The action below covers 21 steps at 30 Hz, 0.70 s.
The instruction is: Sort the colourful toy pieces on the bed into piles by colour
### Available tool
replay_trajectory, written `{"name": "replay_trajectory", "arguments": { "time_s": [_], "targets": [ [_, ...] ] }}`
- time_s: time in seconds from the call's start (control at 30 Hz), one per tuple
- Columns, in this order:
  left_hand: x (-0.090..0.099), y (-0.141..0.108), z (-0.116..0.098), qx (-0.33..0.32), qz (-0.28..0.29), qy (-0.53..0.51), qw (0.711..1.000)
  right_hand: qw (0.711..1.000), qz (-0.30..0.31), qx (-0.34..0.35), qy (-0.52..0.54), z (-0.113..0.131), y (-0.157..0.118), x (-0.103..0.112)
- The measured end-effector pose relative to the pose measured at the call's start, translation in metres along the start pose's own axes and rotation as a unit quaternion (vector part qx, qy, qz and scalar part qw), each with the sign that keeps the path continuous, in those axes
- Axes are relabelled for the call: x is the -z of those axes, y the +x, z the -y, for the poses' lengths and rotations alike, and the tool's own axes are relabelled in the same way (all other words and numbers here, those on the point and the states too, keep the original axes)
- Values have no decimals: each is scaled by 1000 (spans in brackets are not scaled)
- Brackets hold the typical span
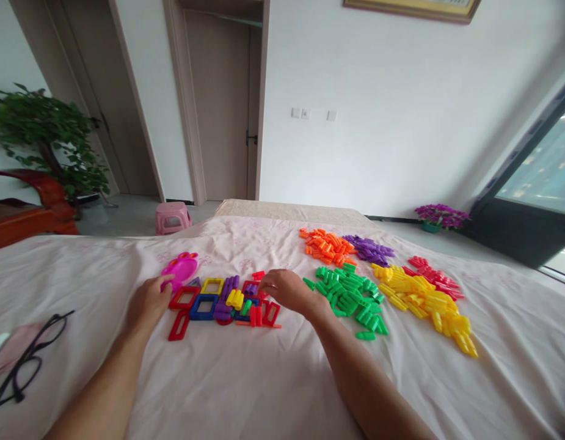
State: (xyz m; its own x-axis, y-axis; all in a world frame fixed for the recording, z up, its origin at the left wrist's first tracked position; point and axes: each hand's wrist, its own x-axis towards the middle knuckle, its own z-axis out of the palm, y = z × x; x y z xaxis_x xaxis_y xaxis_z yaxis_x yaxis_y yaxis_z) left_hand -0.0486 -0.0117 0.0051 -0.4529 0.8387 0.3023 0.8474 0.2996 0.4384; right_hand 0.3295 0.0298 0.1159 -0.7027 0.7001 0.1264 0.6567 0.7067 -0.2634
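My left hand [149, 300] is closed at the near left edge of a bright pink toy plate [181, 270], its fingertips on the rim. To the right of it lies a patch of flat magnetic tile frames, among them a red frame [185, 297], a blue frame [204, 307] and a yellow frame [212, 286]. Purple pegs [229, 286], yellow pegs [235, 299] and red pegs [255, 316] rest on them. Over the right end of this patch is my right hand [284, 288], fingers bent down and together; what they hold, if anything, is hidden.
Sorted plastic peg heaps lie on the right: orange [328, 245], purple [368, 249], green [350, 290], yellow [422, 296] and red [433, 276]. Black glasses [28, 360] rest at the left on the pale cloth [282, 391]. A pink stool [172, 217] stands beyond.
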Motion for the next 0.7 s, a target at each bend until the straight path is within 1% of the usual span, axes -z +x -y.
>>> {"name": "replay_trajectory", "arguments": {
  "time_s": [0.1, 0.2, 0.3, 0.4, 0.47, 0.7],
  "targets": [
    [0, 0, -1, 6, -4, 0, 1000, 999, 25, 33, 26, 20, 2, -20],
    [0, 0, -1, 6, -6, 5, 1000, 1000, 18, 15, -5, 32, 1, -32],
    [1, 0, -2, 8, -6, 11, 1000, 999, 6, -4, -50, 38, -1, -40],
    [2, -1, -3, 8, -8, 10, 1000, 997, 5, -7, -77, 42, -1, -45],
    [3, -1, -4, 6, -7, 7, 1000, 996, 6, 4, -84, 42, 0, -47],
    [4, -2, -6, 14, 3, 1, 1000, 997, -5, 22, -73, 38, 2, -49]
  ]
}}
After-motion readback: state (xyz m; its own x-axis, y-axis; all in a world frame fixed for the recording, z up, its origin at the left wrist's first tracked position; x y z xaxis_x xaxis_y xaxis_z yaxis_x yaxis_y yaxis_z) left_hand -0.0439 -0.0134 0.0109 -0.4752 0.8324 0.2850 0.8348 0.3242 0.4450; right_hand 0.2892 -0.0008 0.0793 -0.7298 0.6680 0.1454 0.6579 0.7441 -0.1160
